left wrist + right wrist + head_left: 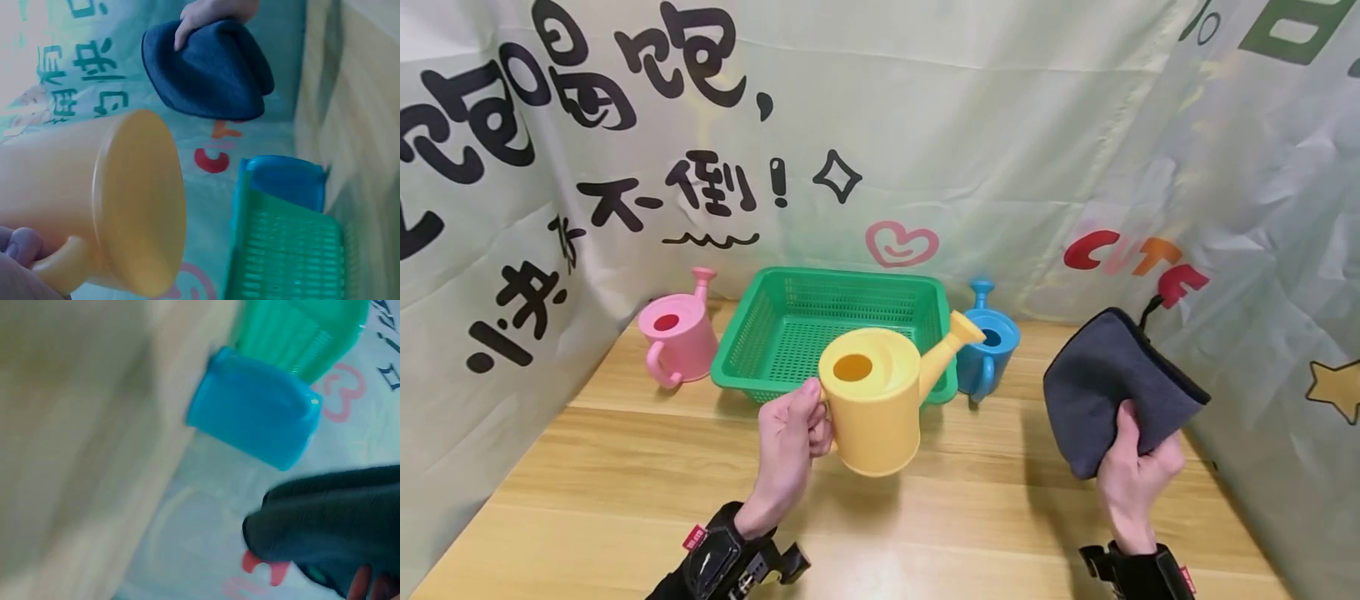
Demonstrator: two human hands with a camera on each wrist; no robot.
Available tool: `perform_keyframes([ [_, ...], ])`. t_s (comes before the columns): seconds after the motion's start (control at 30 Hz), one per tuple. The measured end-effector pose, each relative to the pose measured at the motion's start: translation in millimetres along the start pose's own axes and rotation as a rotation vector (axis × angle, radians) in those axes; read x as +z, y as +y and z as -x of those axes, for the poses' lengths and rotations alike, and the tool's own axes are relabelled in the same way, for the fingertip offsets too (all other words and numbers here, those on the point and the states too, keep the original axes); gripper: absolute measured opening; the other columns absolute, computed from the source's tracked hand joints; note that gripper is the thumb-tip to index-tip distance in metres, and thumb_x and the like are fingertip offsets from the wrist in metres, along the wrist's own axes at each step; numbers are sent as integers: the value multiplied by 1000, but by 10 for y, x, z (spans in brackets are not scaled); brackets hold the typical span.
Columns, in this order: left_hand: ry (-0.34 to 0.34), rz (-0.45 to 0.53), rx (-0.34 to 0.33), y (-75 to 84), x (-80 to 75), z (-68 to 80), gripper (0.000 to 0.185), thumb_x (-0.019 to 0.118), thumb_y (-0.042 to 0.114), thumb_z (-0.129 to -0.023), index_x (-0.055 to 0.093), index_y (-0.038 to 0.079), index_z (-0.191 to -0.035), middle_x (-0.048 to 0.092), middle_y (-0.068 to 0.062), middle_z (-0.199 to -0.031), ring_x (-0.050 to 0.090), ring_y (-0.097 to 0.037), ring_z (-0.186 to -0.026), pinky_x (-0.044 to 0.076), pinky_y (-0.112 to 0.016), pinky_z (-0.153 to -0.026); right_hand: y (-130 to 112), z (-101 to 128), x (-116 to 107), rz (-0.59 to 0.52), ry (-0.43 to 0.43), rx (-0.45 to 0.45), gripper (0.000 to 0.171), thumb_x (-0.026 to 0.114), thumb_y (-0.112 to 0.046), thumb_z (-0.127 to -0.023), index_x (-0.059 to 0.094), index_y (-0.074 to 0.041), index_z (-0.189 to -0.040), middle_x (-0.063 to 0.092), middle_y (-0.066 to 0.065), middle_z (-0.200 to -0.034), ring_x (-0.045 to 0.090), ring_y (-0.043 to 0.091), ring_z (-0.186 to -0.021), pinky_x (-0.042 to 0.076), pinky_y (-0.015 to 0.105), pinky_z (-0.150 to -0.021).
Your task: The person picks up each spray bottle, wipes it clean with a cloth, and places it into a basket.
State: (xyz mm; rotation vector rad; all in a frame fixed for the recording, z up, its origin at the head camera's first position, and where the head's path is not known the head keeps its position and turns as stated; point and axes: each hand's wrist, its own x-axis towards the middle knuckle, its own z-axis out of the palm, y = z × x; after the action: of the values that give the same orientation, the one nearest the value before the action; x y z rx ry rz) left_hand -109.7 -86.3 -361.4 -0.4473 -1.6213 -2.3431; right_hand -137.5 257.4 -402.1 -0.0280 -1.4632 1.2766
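My left hand [792, 437] grips the handle of a yellow watering can [880, 425], held above the table with its spout to the right. In the left wrist view the can's base [140, 206] faces the camera, and fingers wrap its handle. On the right, my right hand [1138, 471] holds a folded dark grey cloth [1093, 383] in the air, thumb on the near side. The right wrist view shows the cloth [325, 519] with fingertips [359, 584] at its lower edge. Cloth and can are apart.
A green plastic basket [943, 312] stands at the back of the wooden table [647, 500]. To its left is a pink watering can [688, 342], to its right a blue watering can [981, 362]. A printed fabric backdrop [985, 150] rises behind and at both sides.
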Motion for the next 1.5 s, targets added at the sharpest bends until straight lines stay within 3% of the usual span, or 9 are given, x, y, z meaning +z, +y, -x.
perform_keyframes([
  [0.1,30,30,-5,13,44,-64,49,44,21,-106,26,6,-63,18,-3,-49,16,-15,-44,8,-33,-40,-124,-11,83,-29,70,18,21,63,-1,-88,74,-3,-106,70,-15,-97,62,0,-90,44,15,-86],
  [0.17,32,39,-1,13,66,-103,49,44,21,-106,25,6,-62,18,-3,-49,16,-15,-44,9,-33,-40,-206,-8,152,-66,101,17,19,63,-1,-88,74,-2,-104,70,-13,-97,62,3,-91,44,17,-87],
  [0.33,36,59,32,-2,117,-186,49,42,18,-105,22,6,-62,18,-3,-49,15,-17,-43,9,-33,-40,-383,39,357,-144,142,-24,20,62,1,-87,69,12,-103,71,-10,-100,61,6,-95,43,20,-91],
  [0.5,89,53,73,-10,198,-237,47,44,15,-102,27,7,-59,23,0,-47,16,-16,-43,10,-33,-41,-491,158,581,-167,148,-84,26,61,4,-86,64,19,-108,72,-7,-107,62,10,-103,44,23,-97],
  [0.73,137,31,148,-11,389,-279,50,39,21,-104,27,1,-60,25,3,-47,18,-10,-44,11,-30,-40,-523,469,915,-262,43,-180,23,61,11,-85,69,10,-106,73,-4,-110,68,10,-103,50,22,-95],
  [0.93,139,23,139,-16,551,-271,58,31,31,-108,24,-5,-62,25,6,-51,20,-8,-46,15,-24,-42,-570,679,1143,-397,-75,-333,19,64,1,-91,70,6,-109,74,0,-114,71,11,-106,53,23,-96],
  [1.07,123,33,144,-7,603,-269,56,31,27,-107,24,-5,-62,26,7,-52,20,-8,-46,16,-22,-42,-617,726,1235,-454,-122,-371,22,64,-2,-94,68,9,-113,73,3,-119,70,14,-112,54,25,-98],
  [1.33,116,31,26,48,649,-304,49,30,25,-106,27,4,-62,27,7,-52,23,-5,-47,20,-18,-47,-701,840,1324,-440,-86,-370,26,63,-2,-94,63,14,-114,71,3,-121,69,13,-112,53,25,-99],
  [1.5,146,70,-48,57,700,-269,46,29,22,-105,31,9,-61,30,7,-53,27,-6,-48,23,-19,-48,-755,906,1365,-421,-134,-447,42,60,1,-93,52,20,-130,60,18,-141,57,25,-134,44,33,-114],
])
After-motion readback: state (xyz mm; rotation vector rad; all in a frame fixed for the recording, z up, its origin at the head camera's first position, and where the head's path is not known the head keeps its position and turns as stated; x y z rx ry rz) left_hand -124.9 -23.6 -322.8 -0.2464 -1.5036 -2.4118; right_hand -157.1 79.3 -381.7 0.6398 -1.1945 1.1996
